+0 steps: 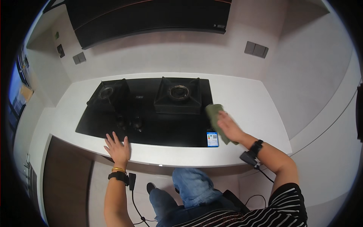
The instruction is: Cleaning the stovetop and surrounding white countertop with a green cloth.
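Under my right hand [229, 126] is a folded green cloth [214, 111], pressed against the right edge of a black gas cooktop [175, 130] and the white countertop [241, 96]. Hand and cloth are slightly blurred. My left hand [117, 149] rests flat with fingers spread on the counter's front strip, its fingertips at the cooktop's front edge. Two burners with square black pan supports stand on the glass, the right burner [179, 92] and the left burner [106, 93]. Between and in front of them are two control knobs [137, 122]. An energy label [212, 139] sticks to the front right corner.
A black range hood [153, 20] overhangs the back wall. Wall switches [256, 49] are at the right, and a socket plate [79, 58] is at the left. A tall white panel [317, 85] bounds the right side. Cables [136, 205] hang from both wrist devices.
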A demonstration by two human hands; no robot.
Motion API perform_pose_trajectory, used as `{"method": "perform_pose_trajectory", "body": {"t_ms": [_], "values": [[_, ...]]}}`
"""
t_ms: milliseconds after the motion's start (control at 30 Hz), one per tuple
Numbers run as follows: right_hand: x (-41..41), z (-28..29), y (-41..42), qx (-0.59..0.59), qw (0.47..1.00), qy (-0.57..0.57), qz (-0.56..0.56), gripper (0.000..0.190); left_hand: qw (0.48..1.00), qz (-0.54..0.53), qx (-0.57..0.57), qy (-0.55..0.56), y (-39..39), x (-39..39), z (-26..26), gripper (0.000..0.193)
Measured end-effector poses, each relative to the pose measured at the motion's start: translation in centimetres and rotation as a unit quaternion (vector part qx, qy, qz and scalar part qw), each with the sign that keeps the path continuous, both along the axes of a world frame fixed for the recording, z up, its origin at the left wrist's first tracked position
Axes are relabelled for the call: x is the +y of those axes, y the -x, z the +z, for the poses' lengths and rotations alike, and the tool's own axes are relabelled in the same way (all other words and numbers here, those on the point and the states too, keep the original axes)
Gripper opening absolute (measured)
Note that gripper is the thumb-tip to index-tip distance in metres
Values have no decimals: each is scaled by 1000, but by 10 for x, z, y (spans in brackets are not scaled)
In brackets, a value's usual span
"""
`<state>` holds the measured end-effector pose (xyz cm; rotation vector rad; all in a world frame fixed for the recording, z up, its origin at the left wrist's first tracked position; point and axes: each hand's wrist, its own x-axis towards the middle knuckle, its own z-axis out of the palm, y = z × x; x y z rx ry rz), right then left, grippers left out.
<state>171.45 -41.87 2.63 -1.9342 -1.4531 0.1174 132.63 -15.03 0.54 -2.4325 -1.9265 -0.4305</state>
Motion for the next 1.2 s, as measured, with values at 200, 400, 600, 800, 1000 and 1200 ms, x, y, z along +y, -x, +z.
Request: {"method": "perform_pose_trajectory", "body": {"t_ms": [200,400,600,800,1000,1200], "values": [[64,-23,-23,-137,961,240,-32,57,1000,-2,2,9,-4,0,2,70],[136,-19,-87,-82,951,283,-91,56,1000,-4,5,3,1,1,-3,69],[207,-10,-143,-41,932,329,-150,57,1000,-5,7,25,-6,2,2,68],[210,-5,-177,-35,935,309,-171,67,1000,-5,11,28,-1,1,0,67],[111,-11,-240,-44,891,312,-327,74,999,-16,20,23,0,5,-2,67],[-30,-9,-258,21,808,313,-498,72,999,-7,29,24,-2,4,1,66]]}}
